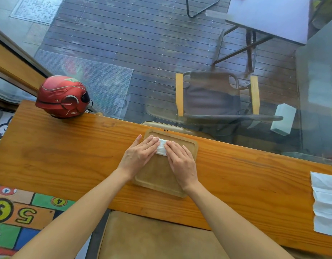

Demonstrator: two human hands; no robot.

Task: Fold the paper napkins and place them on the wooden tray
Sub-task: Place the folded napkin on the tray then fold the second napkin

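A folded white paper napkin (162,148) lies in the far half of the wooden tray (157,176) on the orange wooden counter. My left hand (139,156) lies flat with straight fingers pressing the napkin's left part. From the right, my right hand (181,161) presses it the same way, so only a narrow strip of napkin shows between the fingertips. An unfolded creased white napkin (325,202) lies flat at the counter's right end.
A red helmet (63,97) sits at the counter's far left corner. The counter (68,152) runs along a window; chairs and a table stand outside behind the glass. A tan cushioned seat (152,238) is below my arms.
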